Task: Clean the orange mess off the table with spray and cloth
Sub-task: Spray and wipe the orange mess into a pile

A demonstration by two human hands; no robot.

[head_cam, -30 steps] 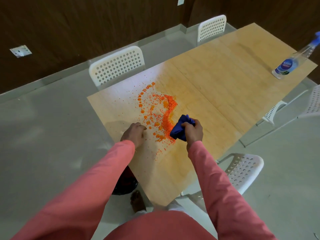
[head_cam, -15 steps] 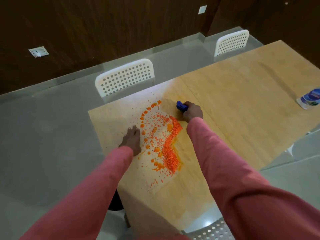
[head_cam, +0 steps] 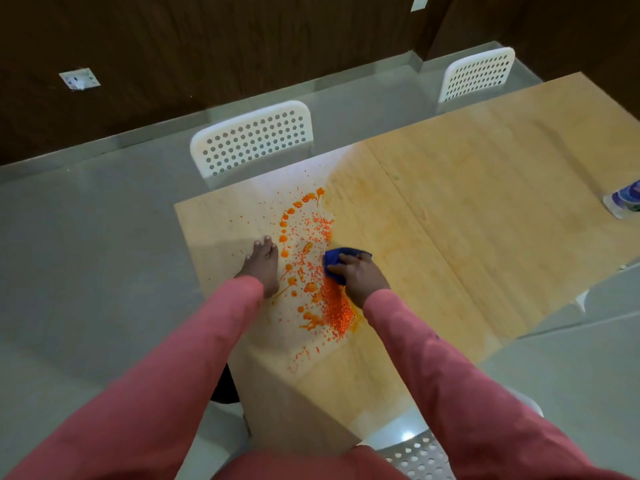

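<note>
An orange mess (head_cam: pixel 313 271) of blobs and fine crumbs covers the near left end of the light wooden table (head_cam: pixel 467 209). A thick heap of crumbs lies at its near right side. My right hand (head_cam: pixel 358 273) grips a bunched blue cloth (head_cam: pixel 334 261) and presses it on the table at the mess's right edge, just beyond the heap. My left hand (head_cam: pixel 261 263) rests flat on the table left of the mess, fingers straight. The spray bottle (head_cam: pixel 625 204) lies at the far right edge of the view, mostly cut off.
Two white perforated chairs (head_cam: pixel 252 136) (head_cam: pixel 476 74) stand along the table's far side. Another chair seat (head_cam: pixel 419 455) sits below my right arm at the near corner. Grey floor surrounds the table; a dark panelled wall lies beyond.
My right hand has dragged the blue cloth back toward me along the right side of the mess, after reaching its far end. The left hand stays planted on the table.
</note>
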